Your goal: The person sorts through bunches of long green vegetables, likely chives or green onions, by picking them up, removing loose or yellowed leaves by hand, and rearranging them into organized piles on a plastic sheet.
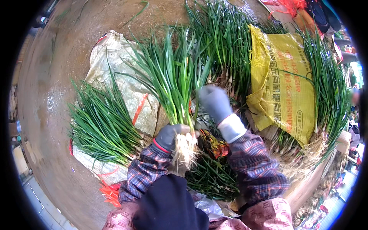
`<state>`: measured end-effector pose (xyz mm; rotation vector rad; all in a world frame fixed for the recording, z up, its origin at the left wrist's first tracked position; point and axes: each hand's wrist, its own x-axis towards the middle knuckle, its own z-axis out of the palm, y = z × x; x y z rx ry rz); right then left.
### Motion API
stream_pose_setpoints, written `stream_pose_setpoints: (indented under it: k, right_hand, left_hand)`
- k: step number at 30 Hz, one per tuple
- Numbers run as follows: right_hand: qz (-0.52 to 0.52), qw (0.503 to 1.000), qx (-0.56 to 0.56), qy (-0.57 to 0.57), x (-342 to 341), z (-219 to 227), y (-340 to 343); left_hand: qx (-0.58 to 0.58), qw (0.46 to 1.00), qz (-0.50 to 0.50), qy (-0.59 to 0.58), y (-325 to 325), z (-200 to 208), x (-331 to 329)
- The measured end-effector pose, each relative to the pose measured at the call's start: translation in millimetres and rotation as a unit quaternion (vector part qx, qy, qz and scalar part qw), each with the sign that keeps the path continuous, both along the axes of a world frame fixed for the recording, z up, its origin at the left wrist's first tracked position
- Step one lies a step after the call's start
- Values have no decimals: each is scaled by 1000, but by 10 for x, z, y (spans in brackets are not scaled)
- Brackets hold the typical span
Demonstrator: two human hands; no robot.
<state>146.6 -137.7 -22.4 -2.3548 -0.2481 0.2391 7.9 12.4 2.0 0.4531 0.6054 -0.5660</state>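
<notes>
Green onions (170, 88) were clamped near their roots (185, 150) by the left hand (168, 137), beside the right hand (214, 101), whose blurred grip could not be told; some might be dropped if that hold was loosened.

My feed's bright, light fairly even, can't pin the src; overexp. patches + blue fringing at R rim. Glints off brown ground (44, 126) at L. R hand (214, 102) motion-blurred; L hand (168, 137) & green stalks (172, 82) fairly sharp. Shadow btwn forearms (255, 165), detail murky there. Fisheye bends edges; corners blk.
</notes>
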Motion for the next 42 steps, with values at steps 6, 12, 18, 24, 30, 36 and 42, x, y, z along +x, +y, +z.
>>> stream_pose_setpoints:
  k: [6,12,18,24,30,36,42]
  right_hand:
    - [11,933,257,252,-75,621,-853]
    - [518,701,-315,375,-978,1184,-969]
    - [91,961,-253,60,583,321,95]
    - [-29,964,-255,64,1139,-156,93]
    - [76,972,-178,131,595,484,-11]
    - [85,954,103,267,141,493,28]
    - [22,837,355,415,249,293,-36]
  left_hand:
    - [-210,959,85,-170,218,-41,-121]
    - [-227,924,184,-247,332,6,129]
    - [-165,956,155,-184,275,-162,302]
    - [-143,965,88,-201,230,-196,378]
    - [10,995,42,-91,181,73,360]
    - [-30,998,39,-40,55,171,263]
    - [-273,943,151,-119,169,-21,98]
